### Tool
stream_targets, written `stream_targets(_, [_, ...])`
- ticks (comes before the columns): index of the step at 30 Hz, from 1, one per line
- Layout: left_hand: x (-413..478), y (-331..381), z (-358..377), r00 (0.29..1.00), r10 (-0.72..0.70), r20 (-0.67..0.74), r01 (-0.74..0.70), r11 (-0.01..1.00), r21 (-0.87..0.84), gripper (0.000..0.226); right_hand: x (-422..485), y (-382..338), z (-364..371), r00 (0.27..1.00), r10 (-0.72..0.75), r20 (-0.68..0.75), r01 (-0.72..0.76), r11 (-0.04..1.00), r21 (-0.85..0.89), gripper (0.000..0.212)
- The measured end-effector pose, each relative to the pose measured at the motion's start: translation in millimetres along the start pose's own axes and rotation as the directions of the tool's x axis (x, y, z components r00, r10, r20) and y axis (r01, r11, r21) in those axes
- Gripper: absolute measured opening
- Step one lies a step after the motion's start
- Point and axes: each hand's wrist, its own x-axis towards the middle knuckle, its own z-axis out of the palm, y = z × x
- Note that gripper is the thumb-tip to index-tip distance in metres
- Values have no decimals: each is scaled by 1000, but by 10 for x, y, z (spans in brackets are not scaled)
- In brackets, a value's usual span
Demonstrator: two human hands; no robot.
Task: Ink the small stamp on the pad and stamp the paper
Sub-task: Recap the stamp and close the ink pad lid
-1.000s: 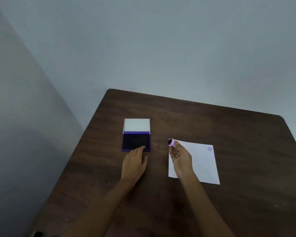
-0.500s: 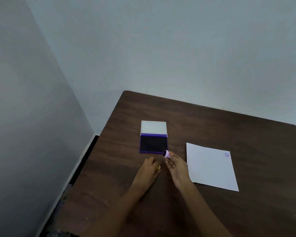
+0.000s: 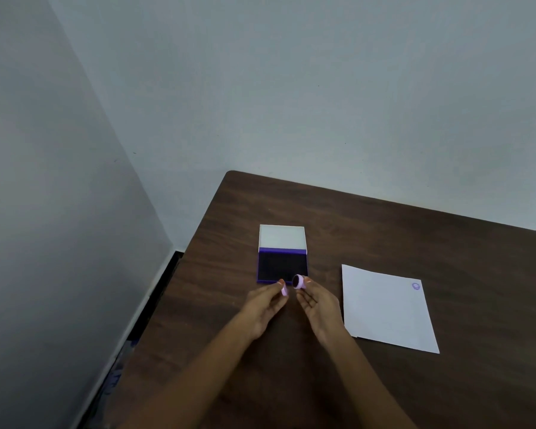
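**Now the stamp sits at the pad's edge, cap off**

Here the right hand (image 3: 317, 305) pinches the stamp (image 3: 299, 282) between thumb and fingertips, its dark face tipped up and away from the person. Just left of that grip, the left hand (image 3: 265, 306) is closed on a small lilac piece (image 3: 284, 290), which I take to be the stamp's cap, though it is too small to be sure. The two hands are near each other but not touching.

Directly beyond the grip lies the pad (image 3: 282, 265), open, its white lid (image 3: 281, 237) folded back flat on the table (image 3: 384, 224). The tray holds only the dark ink surface; nothing rests on it. The stamp hovers at the pad's near right corner, not yet on the ink.

To the right of the grip, well apart, lies the paper (image 3: 384, 311), with one purple mark (image 3: 416, 286) already in its far corner.

By my reading the inking step is about to begin. The next move calls for turning the stamp face down, carrying it a little forward over the ink and pressing squarely. After that it must travel right to a bare part of the paper.
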Motion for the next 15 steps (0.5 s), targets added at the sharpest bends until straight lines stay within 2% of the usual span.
stream_targets(3, [-39,10,33,999,-12,34,14,998,-55,9,-5,13,19,999,-40,19,41,998,-54,11])
stream_targets(9, [-34,-4,80,997,13,74,-8,998,-69,17,-31,21,-4,984,-157,78,170,962,-213,25])
stream_targets(12, [-9,29,89,997,29,69,-26,998,-50,18,-43,17,15,967,-238,88,254,894,-369,28])
stream_targets(15, [-1,66,86,997,23,77,-24,1000,4,8,-65,-17,30,951,-293,100,304,823,-481,28])
